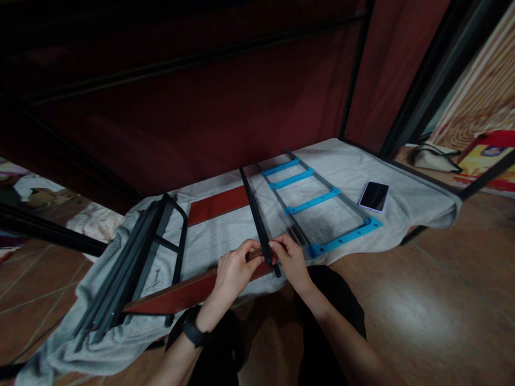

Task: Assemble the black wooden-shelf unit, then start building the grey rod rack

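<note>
Both of my hands meet at the near end of a long black metal bar (254,209), which lies across the cloth and points away from me. With fingers curled, my left hand (237,268) grips the right part of a narrow red-brown board (173,295) beside the bar. My right hand (290,262) pinches the bar from the other side; any small part between its fingertips is hidden. The board's left end rests by a black bent-tube frame (183,236). A second red-brown board (217,205) lies flat farther back, left of the bar.
Several dark tubes (129,268) lie together at the left on the grey cloth (350,161). To the right are a ladder-like frame with blue crosspieces (314,199) and a phone (374,195). A dark red panel (225,118) stands behind. Small screws (155,279) lie near the tubes.
</note>
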`<action>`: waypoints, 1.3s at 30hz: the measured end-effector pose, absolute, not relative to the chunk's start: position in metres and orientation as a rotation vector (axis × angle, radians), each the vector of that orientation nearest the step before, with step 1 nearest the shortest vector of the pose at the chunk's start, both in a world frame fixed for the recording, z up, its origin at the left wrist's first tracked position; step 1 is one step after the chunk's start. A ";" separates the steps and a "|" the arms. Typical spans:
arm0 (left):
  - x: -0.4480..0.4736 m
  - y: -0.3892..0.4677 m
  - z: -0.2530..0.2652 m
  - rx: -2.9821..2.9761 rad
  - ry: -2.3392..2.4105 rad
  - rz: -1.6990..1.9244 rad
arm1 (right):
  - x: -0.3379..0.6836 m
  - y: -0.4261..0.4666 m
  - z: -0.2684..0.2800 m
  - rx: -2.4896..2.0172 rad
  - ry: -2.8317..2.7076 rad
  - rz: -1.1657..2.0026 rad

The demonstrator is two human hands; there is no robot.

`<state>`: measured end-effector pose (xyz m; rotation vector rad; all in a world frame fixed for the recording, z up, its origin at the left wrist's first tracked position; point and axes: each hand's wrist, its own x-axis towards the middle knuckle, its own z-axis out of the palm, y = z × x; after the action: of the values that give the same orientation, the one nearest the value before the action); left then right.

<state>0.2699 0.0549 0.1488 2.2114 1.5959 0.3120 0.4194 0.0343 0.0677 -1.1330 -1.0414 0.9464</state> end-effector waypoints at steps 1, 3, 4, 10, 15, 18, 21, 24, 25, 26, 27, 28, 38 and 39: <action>0.270 0.054 0.149 2.205 1.599 0.327 | 0.418 0.033 0.068 -1.153 -1.034 0.943; 0.270 0.053 0.151 2.201 1.609 0.342 | 0.415 0.032 0.070 -1.206 -1.029 0.925; 0.270 0.052 0.151 2.204 1.614 0.339 | 0.414 0.032 0.071 -1.234 -1.037 0.913; 0.269 0.052 0.152 2.280 1.566 0.281 | 0.410 0.032 0.073 -1.379 -1.125 0.724; 0.268 0.053 0.152 2.309 1.516 0.272 | 0.413 0.025 0.071 -1.279 -1.132 0.814; 0.269 0.053 0.153 2.298 1.530 0.262 | 0.419 0.020 0.070 -1.118 -1.107 0.950; 0.270 0.052 0.154 2.289 1.537 0.261 | 0.424 0.021 0.069 -1.075 -1.141 0.967; 0.271 0.052 0.155 2.283 1.561 0.254 | 0.424 0.026 0.068 -1.201 -1.233 0.896; 0.271 0.051 0.155 2.283 1.568 0.249 | 0.424 0.027 0.067 -1.252 -1.269 0.850; 0.271 0.051 0.155 2.285 1.568 0.244 | 0.423 0.028 0.067 -1.296 -1.301 0.799; 0.271 0.051 0.155 2.289 1.561 0.244 | 0.423 0.028 0.067 -1.331 -1.323 0.752; 0.271 0.051 0.155 2.296 1.549 0.248 | 0.422 0.028 0.067 -1.355 -1.329 0.717; 0.271 0.052 0.155 2.291 1.534 0.233 | 0.425 0.027 0.068 -1.180 -1.273 0.894; 0.270 0.052 0.155 2.304 1.515 0.238 | 0.425 0.028 0.068 -1.220 -1.301 0.855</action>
<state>0.2704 0.0523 0.1546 2.3045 1.5146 0.2381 0.4252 0.0280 0.0685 -1.2199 -1.3014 0.8549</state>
